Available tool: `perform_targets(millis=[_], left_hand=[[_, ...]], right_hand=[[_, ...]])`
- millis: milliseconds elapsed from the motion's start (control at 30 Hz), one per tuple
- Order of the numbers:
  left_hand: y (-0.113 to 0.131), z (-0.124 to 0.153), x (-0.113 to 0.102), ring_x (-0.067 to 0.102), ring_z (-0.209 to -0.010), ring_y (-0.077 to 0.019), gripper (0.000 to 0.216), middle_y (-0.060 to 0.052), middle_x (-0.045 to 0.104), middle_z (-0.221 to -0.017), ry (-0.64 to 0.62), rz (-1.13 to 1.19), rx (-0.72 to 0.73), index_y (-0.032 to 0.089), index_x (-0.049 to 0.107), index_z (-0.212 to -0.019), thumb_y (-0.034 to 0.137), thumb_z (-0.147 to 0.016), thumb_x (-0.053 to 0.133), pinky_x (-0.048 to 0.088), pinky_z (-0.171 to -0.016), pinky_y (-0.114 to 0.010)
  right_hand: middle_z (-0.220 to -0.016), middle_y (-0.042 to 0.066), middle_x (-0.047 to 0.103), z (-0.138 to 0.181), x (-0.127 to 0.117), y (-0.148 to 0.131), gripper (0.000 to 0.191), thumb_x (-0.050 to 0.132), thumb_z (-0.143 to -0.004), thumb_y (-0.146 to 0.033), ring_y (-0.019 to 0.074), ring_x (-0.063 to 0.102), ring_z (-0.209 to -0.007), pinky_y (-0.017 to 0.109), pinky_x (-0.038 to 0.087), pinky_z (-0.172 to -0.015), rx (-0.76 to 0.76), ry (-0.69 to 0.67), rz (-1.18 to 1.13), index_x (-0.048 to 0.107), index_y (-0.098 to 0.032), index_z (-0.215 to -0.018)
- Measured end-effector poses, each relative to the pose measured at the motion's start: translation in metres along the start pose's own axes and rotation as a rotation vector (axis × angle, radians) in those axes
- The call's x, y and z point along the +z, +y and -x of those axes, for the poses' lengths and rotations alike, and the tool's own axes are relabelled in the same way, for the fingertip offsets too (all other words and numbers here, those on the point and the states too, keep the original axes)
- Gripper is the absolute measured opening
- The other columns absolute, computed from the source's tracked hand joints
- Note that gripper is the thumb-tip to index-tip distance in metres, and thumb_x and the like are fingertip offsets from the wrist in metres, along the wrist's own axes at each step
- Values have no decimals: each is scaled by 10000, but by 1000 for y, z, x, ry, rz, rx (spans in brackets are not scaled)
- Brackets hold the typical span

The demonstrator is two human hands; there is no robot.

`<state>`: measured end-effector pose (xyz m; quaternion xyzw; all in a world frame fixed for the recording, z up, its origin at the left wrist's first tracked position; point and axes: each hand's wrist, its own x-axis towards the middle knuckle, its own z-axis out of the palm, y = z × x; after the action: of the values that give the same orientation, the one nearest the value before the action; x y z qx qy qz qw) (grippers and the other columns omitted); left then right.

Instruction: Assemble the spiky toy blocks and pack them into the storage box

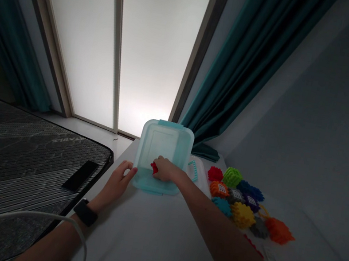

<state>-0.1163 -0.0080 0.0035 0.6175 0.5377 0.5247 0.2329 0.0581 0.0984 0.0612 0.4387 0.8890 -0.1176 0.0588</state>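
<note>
A translucent teal plastic box (183, 150) stands open on the white table (156, 231). My left hand (119, 178) grips its left rim, thumb and curled fingers at the wall. Inside the box, low and near its middle, is my right hand (165, 169). Its fingers are closed on a small red toy block (154, 168), of which only a part shows. Right of the box lies a group of knobbly toy blocks, among them a green block (232, 177), a yellow block (242, 215), a light blue block (222, 205) and an orange block (279, 231).
A clear lid-like piece with a teal strip (193, 170) lies against the box's right side. To the left, a black phone (80, 175) rests on a dark mattress-like surface (19, 166). A white cable (44, 214) crosses my left forearm. Teal curtains (234, 78) hang behind.
</note>
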Motion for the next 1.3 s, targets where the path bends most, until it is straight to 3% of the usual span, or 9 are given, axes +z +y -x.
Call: perform_targets(millis=[133,233,400,667,800,933,1133,1300], left_hand=[[0,1,0,519,-781,-188,320,-14,518,-806,10,13,7,209,506,-767,475,-942,473,423,-656,-280],[0,1,2,511,-776,-186,313,-15,516,-815,8,34,2,208,511,-772,475,-933,489,422,-634,-271],[3,2,3,492,-768,-174,291,-15,499,-844,-11,76,-21,208,503,-777,462,-919,516,429,-606,-249],[4,2,1,496,-786,-170,275,-20,493,-864,-30,97,-23,203,506,-777,438,-916,528,455,-604,-236],[4,2,0,527,-810,-176,278,-25,527,-868,-30,109,-38,201,529,-783,449,-909,542,486,-636,-247],[5,1,-4,583,-849,-179,244,-31,599,-902,-110,191,-54,191,596,-889,434,-903,569,529,-733,-281],[5,-1,-10,609,-848,-177,229,-28,639,-897,-163,211,-59,178,622,-897,404,-894,583,533,-780,-293],[6,-1,-13,624,-872,-203,239,-52,679,-916,-136,134,-35,180,655,-914,405,-888,581,529,-780,-306]], right_hand=[[-1178,129,634,10,5,4,395,696,-814,-347,269,639,-996,316,482,-769,-20,39,-145,655,-168,-1163],[-1198,116,634,15,11,5,411,683,-827,-316,243,633,-1010,292,469,-797,-22,99,-227,629,-171,-1208],[-1157,131,664,12,20,-3,449,697,-797,-207,237,626,-1030,285,444,-828,35,193,-307,586,-140,-1227],[-1056,127,703,14,26,-15,407,700,-806,-298,270,652,-962,316,439,-777,137,224,-384,590,-157,-1170],[-1135,97,700,17,32,-17,418,678,-825,-299,235,665,-990,287,457,-789,129,234,-449,576,-187,-1214],[-1183,120,683,15,37,-18,493,700,-808,-312,240,660,-1012,293,459,-808,157,250,-482,545,-166,-1253],[-1124,128,699,8,41,-18,342,673,-802,-225,273,635,-1056,333,438,-876,165,274,-504,610,-152,-1130],[-1241,126,665,12,45,-13,417,604,-845,-204,245,629,-1125,309,455,-931,150,302,-604,577,-158,-1258]])
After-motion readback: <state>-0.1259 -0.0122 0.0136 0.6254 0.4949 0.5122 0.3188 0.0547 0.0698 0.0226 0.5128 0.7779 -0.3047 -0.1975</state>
